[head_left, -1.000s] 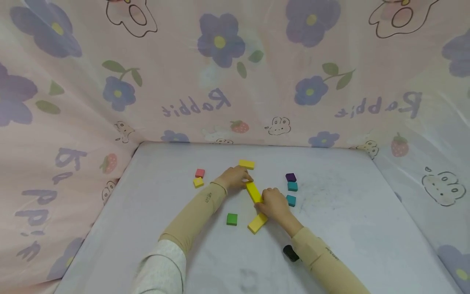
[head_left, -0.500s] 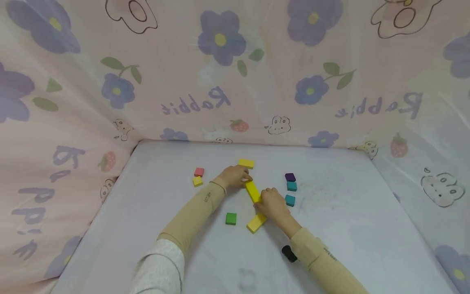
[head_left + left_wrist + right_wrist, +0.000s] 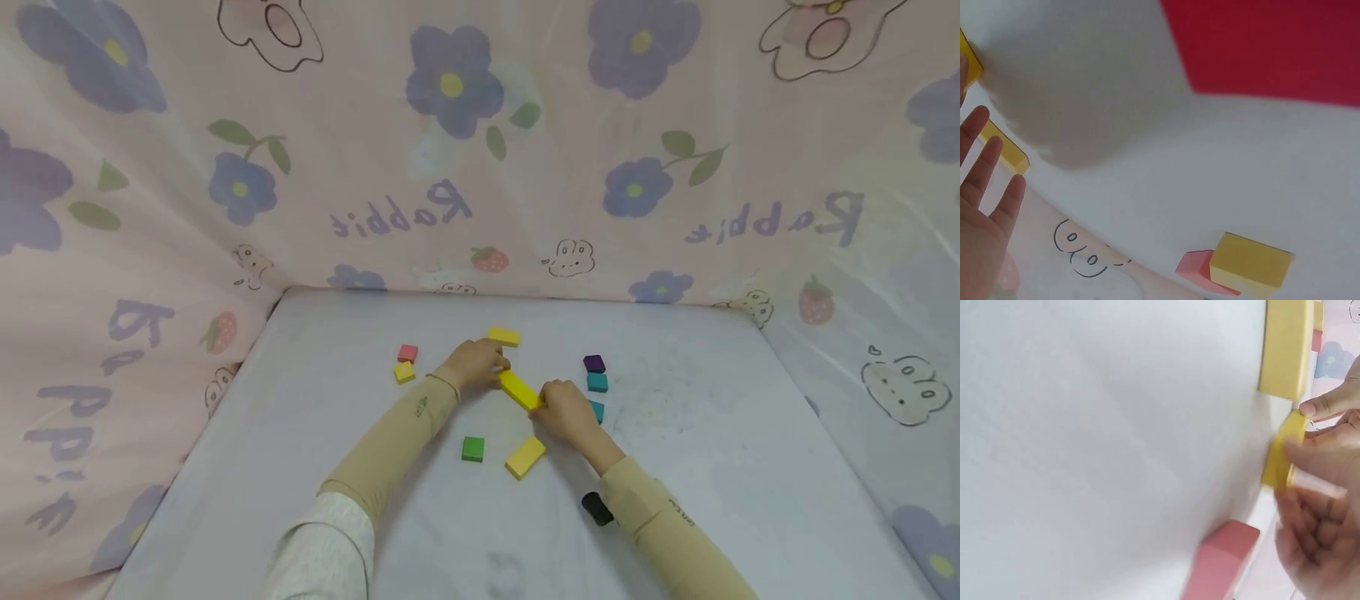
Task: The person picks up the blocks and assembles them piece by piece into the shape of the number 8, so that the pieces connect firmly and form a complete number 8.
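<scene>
Bar (image 3: 519, 390), yellow, is slanted between the hands over the middle of the table (image 3: 247, 467). Left hand (image 3: 476, 364) pinches its far end; right hand (image 3: 567, 412) grips its near end between thumb and fingers. Far block (image 3: 504, 337) lies just beyond the left hand. Near block (image 3: 526, 457) lies nearer the person, with green block (image 3: 473, 449) to its left. Purple block (image 3: 594, 363) sits right of the bar, just beside teal block (image 3: 597, 382).
</scene>
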